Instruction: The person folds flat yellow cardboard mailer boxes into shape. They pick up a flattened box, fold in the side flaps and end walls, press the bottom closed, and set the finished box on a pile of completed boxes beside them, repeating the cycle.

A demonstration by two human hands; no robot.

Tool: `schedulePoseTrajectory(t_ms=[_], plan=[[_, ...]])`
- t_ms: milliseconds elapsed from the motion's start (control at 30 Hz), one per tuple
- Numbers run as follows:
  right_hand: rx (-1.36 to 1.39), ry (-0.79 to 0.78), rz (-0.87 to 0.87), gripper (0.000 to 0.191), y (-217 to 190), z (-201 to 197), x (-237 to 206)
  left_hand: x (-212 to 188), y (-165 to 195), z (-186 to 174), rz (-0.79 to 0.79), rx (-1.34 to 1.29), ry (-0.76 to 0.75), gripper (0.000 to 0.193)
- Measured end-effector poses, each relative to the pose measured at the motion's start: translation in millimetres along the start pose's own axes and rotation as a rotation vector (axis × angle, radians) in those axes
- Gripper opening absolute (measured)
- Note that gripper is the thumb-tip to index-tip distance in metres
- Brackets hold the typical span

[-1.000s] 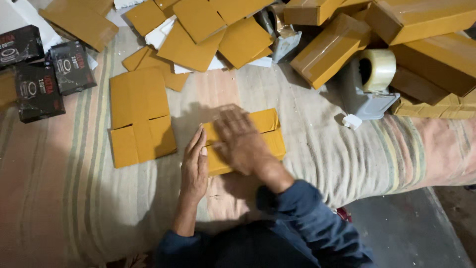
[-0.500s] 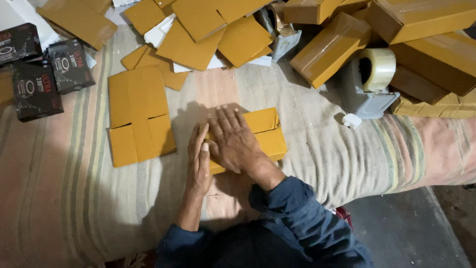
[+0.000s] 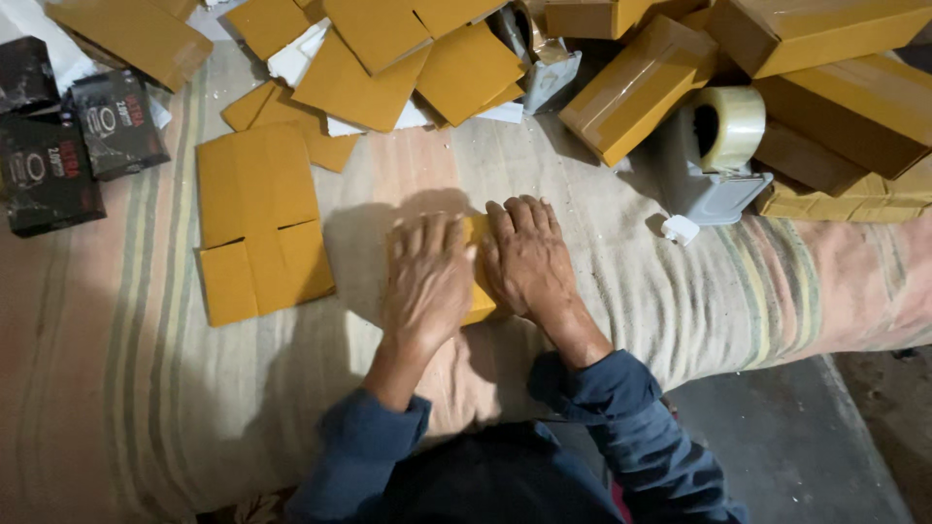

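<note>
Pressing yellow cardboard piece (image 3: 479,281), left hand (image 3: 427,277), right hand (image 3: 529,257), black boxes (image 3: 58,146) far left.

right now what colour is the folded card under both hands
Mustard yellow-brown; the folded card shows between the left hand and right hand, head view.

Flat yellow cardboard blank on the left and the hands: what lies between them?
Only bare striped cloth, in shadow, separates the flat cardboard blank from the left hand in the head view.
</note>
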State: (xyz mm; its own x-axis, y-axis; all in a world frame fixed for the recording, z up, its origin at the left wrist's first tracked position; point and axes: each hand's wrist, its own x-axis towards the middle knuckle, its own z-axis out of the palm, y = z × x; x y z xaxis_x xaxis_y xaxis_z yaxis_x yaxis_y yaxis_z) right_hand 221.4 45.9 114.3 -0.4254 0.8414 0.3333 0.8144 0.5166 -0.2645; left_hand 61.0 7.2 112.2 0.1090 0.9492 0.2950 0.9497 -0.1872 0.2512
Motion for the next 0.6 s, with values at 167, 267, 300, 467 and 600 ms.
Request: schedulePoseTrajectory(t_ms=[167, 267, 300, 467, 600], plan=[[0.115, 0.072, 0.046, 0.041, -14.2, -8.8, 1.4, 26.9, 11.5, 5.5, 0.034, -0.066, -0.044, 0.032], [0.110, 0.085, 0.010, 0.046, -15.9, -11.8, -1.0, 21.2, -11.1, 1.3, -0.028, -0.094, -0.136, 0.033], [0.110, 0.098, -0.005, 0.049, -15.4, -11.4, -2.6, 16.4, -24.9, -2.2, -0.064, -0.066, -0.177, 0.035], [0.101, 0.101, 0.011, 0.050, -8.6, -0.3, -3.7, 4.5, -62.5, -6.6, -0.225, 0.033, -0.196, 0.047], [0.104, 0.157, -0.021, 0.052, -5.2, 5.1, -2.0, 18.2, -36.1, 11.7, -0.126, 0.074, -0.173, 0.045]])
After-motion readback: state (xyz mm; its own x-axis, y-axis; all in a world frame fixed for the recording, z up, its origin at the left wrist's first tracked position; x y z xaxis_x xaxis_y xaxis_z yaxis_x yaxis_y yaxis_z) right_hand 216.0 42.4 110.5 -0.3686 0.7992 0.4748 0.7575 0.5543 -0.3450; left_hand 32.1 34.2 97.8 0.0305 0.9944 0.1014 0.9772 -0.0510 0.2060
